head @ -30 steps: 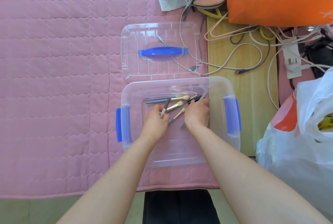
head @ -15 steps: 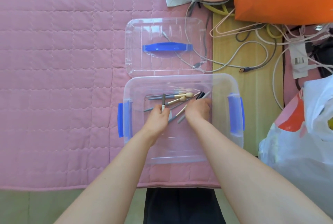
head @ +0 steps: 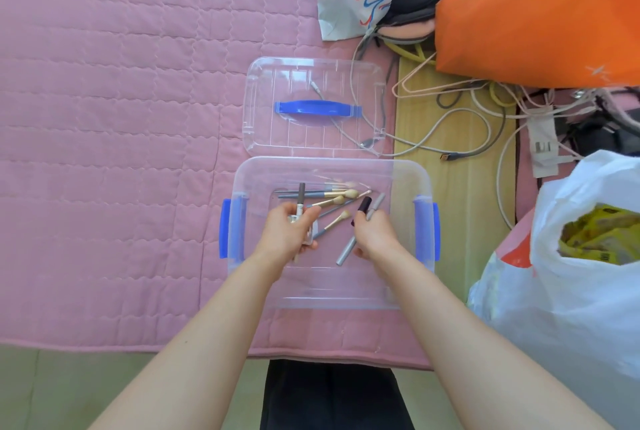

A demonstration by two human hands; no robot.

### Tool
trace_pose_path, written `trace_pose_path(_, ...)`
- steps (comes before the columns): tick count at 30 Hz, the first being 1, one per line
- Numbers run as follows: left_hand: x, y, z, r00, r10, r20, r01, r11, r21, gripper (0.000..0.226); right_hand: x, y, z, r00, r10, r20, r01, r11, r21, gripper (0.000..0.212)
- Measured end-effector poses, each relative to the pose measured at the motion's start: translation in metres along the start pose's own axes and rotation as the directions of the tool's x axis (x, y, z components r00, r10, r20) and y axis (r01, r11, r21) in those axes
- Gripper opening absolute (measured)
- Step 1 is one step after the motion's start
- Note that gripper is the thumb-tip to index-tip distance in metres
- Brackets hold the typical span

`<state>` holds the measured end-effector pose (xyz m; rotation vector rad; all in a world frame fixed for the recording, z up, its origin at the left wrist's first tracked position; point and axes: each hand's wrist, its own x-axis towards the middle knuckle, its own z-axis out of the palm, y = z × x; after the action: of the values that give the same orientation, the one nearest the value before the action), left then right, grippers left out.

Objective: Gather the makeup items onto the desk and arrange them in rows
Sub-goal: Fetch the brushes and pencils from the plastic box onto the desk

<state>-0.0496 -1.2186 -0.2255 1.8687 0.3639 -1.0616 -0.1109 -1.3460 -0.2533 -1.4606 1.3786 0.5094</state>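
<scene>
A clear plastic box [head: 403,177] with blue side latches sits on the pink quilted mat. Inside it lie several makeup brushes [head: 332,202] with grey handles and pale tips. My left hand [head: 287,234] is inside the box and grips a slim grey-capped makeup stick [head: 301,199] upright, along with a small clear item. My right hand [head: 375,235] holds a dark purple tube [head: 363,206] and a long grey pencil [head: 346,251], lifted a little above the box floor.
The box's clear lid [head: 313,139] with a blue handle lies just behind it. Tangled cables [head: 450,125] cross a wooden board at right. An orange bag [head: 540,17] and a white plastic bag [head: 571,274] crowd the right side. The pink mat [head: 114,118] spreads left.
Both hands drew apart and lifted from the brush pile. The left hand now holds the grey-capped stick upright; the right hand has picked up the purple tube and the grey pencil.
</scene>
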Motion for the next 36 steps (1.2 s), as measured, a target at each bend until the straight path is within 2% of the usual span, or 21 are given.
trace_pose_path(5,-0.037,0.013,-0.004,1.000,0.009,0.000,-0.009,0.999,-0.038,0.022,-0.042,-0.006,-0.018,0.984,-0.110,0.142,0.105,0.994,0.044,0.017)
trace_pose_path(12,-0.119,0.034,-0.018,0.998,-0.051,-0.048,0.035,0.959,-0.282,0.017,-0.124,-0.014,-0.049,0.924,-0.108,0.368,0.070,0.991,0.114,0.019)
trace_pose_path(17,-0.192,0.039,-0.033,0.995,-0.037,-0.094,-0.008,0.898,-0.440,0.027,-0.196,-0.024,-0.072,0.900,-0.158,0.406,0.140,0.987,0.075,0.015)
trace_pose_path(22,-0.272,0.034,-0.052,0.987,-0.022,-0.161,-0.074,0.823,-0.563,0.024,-0.268,-0.033,-0.087,0.844,-0.245,0.478,0.244,0.968,0.065,0.011)
trace_pose_path(26,-0.328,0.021,-0.073,0.971,-0.031,-0.239,-0.137,0.745,-0.653,0.022,-0.320,-0.036,-0.084,0.780,-0.274,0.563,0.295,0.954,0.056,0.010)
trace_pose_path(31,-0.390,0.000,-0.099,0.935,-0.066,-0.348,-0.226,0.646,-0.729,0.020,-0.378,-0.031,-0.063,0.715,-0.234,0.659,0.286,0.958,0.030,0.009)
trace_pose_path(36,-0.438,-0.039,-0.131,0.882,-0.144,-0.448,-0.278,0.609,-0.743,0.022,-0.438,-0.023,-0.023,0.655,-0.225,0.721,0.314,0.950,0.012,0.012)
